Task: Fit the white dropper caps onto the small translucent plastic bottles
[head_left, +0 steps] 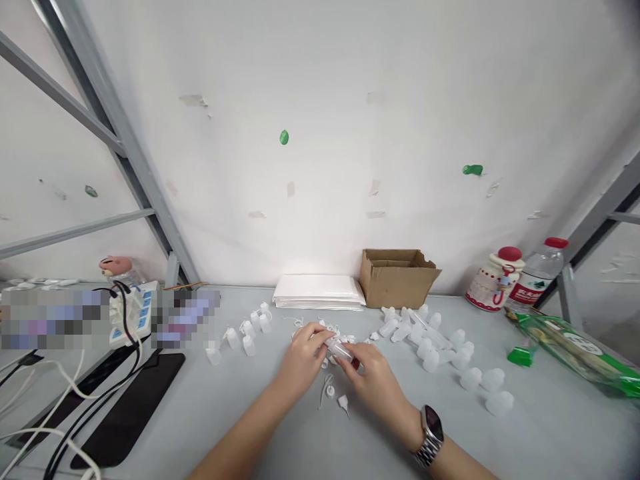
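Note:
Between my two hands is a small translucent bottle (339, 349), tilted. The fingers of my left hand (306, 351) pinch its upper left end, where a small white part shows. My right hand (373, 373) grips the bottle's lower right side. White nozzle caps and loops lie under and around my fingers, among them a pointed white cap (343, 403) and a round cap (330, 391) just below. To the right is a loose spread of translucent bottles (431, 360). Several bottles fitted with white caps (249, 345) stand to the left.
A cardboard box (400, 283) and a stack of white sheets (319, 293) sit by the wall. On the right are a decorated jar (493, 283), a water bottle (535, 280) and a green package (583, 350). At left lie a power strip (145, 313), cables and a black slab (133, 407).

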`<state>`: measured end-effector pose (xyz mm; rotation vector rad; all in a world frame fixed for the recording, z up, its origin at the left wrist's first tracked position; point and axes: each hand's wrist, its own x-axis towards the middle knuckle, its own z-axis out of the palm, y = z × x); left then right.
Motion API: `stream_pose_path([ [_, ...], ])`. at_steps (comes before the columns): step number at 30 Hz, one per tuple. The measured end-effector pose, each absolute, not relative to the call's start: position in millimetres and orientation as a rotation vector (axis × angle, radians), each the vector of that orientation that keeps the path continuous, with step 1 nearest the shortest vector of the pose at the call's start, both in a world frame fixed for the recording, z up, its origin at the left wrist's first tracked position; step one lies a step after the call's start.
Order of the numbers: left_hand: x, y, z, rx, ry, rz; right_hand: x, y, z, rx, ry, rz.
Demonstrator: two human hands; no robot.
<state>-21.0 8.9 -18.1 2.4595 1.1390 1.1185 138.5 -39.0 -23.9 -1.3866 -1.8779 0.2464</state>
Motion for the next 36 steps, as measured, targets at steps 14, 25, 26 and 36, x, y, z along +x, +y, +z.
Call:
stream_pose_path([
  [14,-32,15,-9,2.725,0.957,1.065,146,-36,-22,-1.370,-1.963,0.099],
  [25,-28,11,-9,2.662,0.919,1.242,149,-33,-9,-1.293,-1.697,0.607],
  [26,-28,10,-10,2.649,0.928,1.259,148,-32,-9,-1.287,-1.636,0.668],
  [36,-22,3,-11,2.722,0.986,1.352,142,-29,-13,-1.436,-1.422,0.861],
])
